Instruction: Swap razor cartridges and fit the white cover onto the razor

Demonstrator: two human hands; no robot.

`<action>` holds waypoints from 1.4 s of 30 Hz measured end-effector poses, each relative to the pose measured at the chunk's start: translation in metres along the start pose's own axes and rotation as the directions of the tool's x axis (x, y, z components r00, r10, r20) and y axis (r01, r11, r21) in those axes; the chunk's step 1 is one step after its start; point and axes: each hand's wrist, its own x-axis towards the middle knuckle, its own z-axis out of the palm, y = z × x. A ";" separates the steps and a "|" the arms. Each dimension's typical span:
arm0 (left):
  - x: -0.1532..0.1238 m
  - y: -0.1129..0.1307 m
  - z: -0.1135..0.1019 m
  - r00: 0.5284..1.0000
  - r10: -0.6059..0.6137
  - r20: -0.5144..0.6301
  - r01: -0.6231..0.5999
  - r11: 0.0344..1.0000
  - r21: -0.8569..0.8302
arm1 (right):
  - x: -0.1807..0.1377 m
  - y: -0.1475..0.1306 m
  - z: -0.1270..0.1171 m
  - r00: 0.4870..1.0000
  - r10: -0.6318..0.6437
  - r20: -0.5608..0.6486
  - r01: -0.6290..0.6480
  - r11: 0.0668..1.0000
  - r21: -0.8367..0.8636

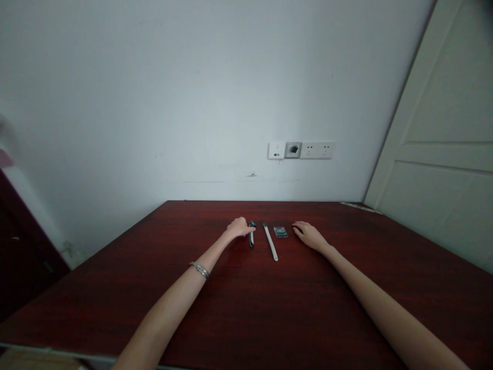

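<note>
The left hand [239,227] is right on the razor [251,237], a short dark-handled one lying lengthwise on the bench [246,308], head end pointing toward the wall. The fingers are curled in close with the fingertips touching the top of the razor; the grip looks narrow, pinched at the head end, though the razor is still flat on the wood and I can't tell whether it is truly clamped. I'd judge it light and rigid, plastic most likely, with a smooth handle that could slide on polished wood. The handle's middle is the safe place to take it; the head end would be the sharp, delicate part.

Just beside it, to the right, lies a long white stick [270,241], slim and stiff-looking, angled slightly, apart from the razor. Next along sits a small clear packet with something teal inside [280,232]; too small to tell what it holds. It looks flimsy and featherlight.

The right hand [308,235] rests palm down just right of that packet, fingers loosely spread, holding nothing, fingertips near it but not touching as far as I can see.

There is a bracelet [199,269] on the left wrist, and a row of wall sockets [301,150] behind.
</note>
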 end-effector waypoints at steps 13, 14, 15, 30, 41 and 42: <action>-0.004 0.007 0.017 0.998 -0.060 -0.031 0.065 0.981 0.184 | 0.000 -0.002 -0.001 1.000 0.021 0.014 -0.021 1.000 0.000; -0.004 0.008 0.017 0.997 -0.059 -0.043 0.065 0.982 0.178 | 0.000 -0.002 -0.001 1.000 0.022 0.017 -0.022 1.000 -0.003; -0.004 0.008 0.017 0.997 -0.055 -0.055 0.063 0.984 0.168 | 0.000 -0.002 0.000 1.000 0.024 0.017 -0.024 1.000 -0.001; -0.035 0.057 -0.019 0.949 0.293 -0.117 -0.310 0.934 -0.179 | 0.012 -0.082 -0.028 0.967 0.255 -0.006 -0.112 0.446 0.888; -0.040 0.065 -0.012 0.902 0.425 0.082 -0.380 0.869 -0.318 | -0.006 -0.120 -0.046 0.977 0.011 0.211 -0.208 -0.123 0.970; -0.039 0.064 -0.012 0.897 0.431 0.097 -0.379 0.863 -0.334 | -0.006 -0.119 -0.046 0.977 0.015 0.211 -0.208 -0.120 0.971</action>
